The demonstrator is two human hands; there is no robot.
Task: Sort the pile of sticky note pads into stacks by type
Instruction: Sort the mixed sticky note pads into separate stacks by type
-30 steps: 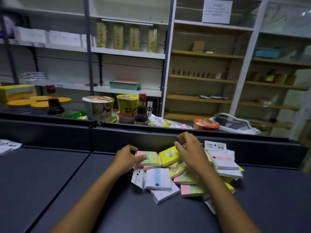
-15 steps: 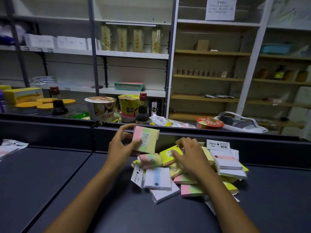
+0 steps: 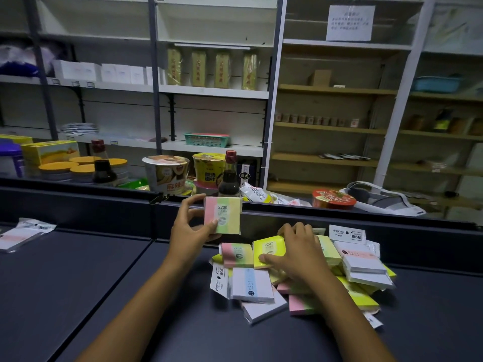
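Dark counter (image 3: 78,296) filled the lower frame. Pile of sticky note pads (image 3: 300,278) lay lower right of centre: white wrapped pads, pink-green pads, yellow pads, overlapping. Right hand (image 3: 295,252) rested on the pile, fingers and thumb curled round a yellow pad marked 2207 (image 3: 268,249). Left hand (image 3: 190,231), centre frame, held a pink-green-yellow pad marked 2209 (image 3: 223,215) clear above the pile, pinched between thumb and fingers, label facing camera. One wrapped pad (image 3: 21,235) lay apart at far left edge.
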